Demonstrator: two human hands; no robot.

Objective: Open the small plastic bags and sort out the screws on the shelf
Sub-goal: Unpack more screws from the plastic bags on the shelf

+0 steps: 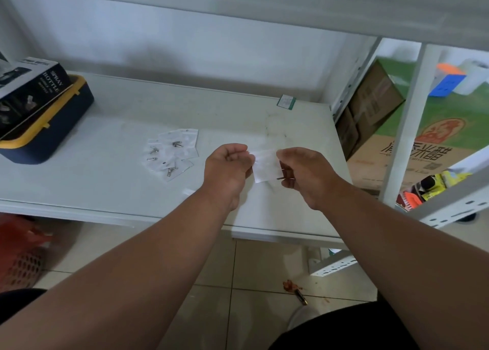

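opening one small bag above the shelf, both hands pinching its top edge.

the left hand (pixel 229 167) and right hand (pixel 304 173) hold a small plastic bag (pixel 265 165) between them, just above the white shelf (pixel 105 127), with the fingers (pixel 239 151) of each hand curled and pinching an upper corner; a thin dark sliver at the bag's lower right, beside the right hand, may be a screw, though it is too small to be sure. the pile of unopened bags (pixel 172 153), each with small metal screws inside, lies on the shelf to the left of the hands, well short of the navy and yellow case (pixel 50 127) under a spray bottle box (pixel 29 85). by my reading the seal is being parted and most of the task remains; next the mouth likely needs pulling apart, then tipping the contents onto bare shelf away from the pile.
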